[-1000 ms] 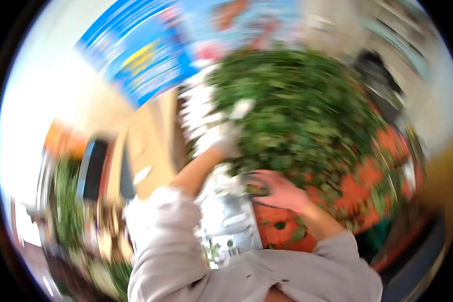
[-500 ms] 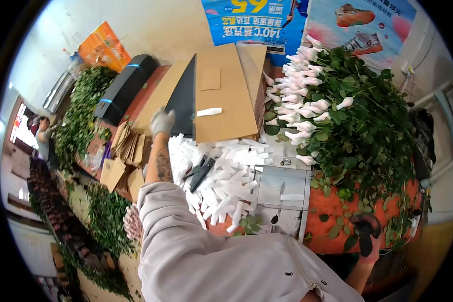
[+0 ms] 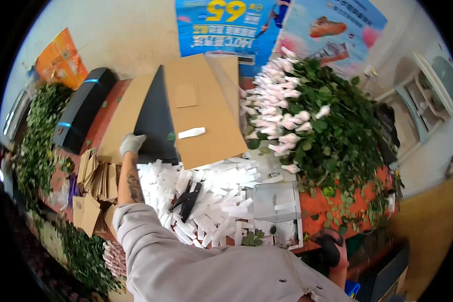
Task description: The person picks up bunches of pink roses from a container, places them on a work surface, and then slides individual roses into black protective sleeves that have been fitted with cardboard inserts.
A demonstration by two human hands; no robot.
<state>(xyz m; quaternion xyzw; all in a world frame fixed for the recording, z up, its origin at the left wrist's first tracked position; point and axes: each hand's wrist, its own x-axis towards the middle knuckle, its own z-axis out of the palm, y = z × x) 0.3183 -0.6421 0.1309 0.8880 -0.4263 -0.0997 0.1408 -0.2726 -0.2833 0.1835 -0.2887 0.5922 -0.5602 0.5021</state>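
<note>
My left hand (image 3: pixel 132 144), in a pale glove, is at the lower left edge of a black sheet (image 3: pixel 157 121), beside brown cardboard (image 3: pixel 113 126). Its fingers are curled; what they hold, if anything, is hidden. A larger cardboard sheet (image 3: pixel 206 100) overlaps the black one and bears a white sleeve (image 3: pixel 192 132). Low on the right, my right hand (image 3: pixel 332 247), in a pink glove with a dark palm, hangs by the front edge of the red table (image 3: pixel 314 204). Its fingers are loosely bent and apart, with nothing seen in them.
White sleeves (image 3: pixel 221 201) lie heaped before me, with a black stapler-like tool (image 3: pixel 190 202) on top. Rose stems (image 3: pixel 337 121) with white-sleeved heads (image 3: pixel 274 100) are piled at right. Folded cardboard pieces (image 3: pixel 98 178) stand at left, near a long black box (image 3: pixel 83 110).
The view has swung right and the table sits further left in it. My left hand stays by the black sheet, where a green leaf now shows. My right hand has shifted left along the table's front edge.
</note>
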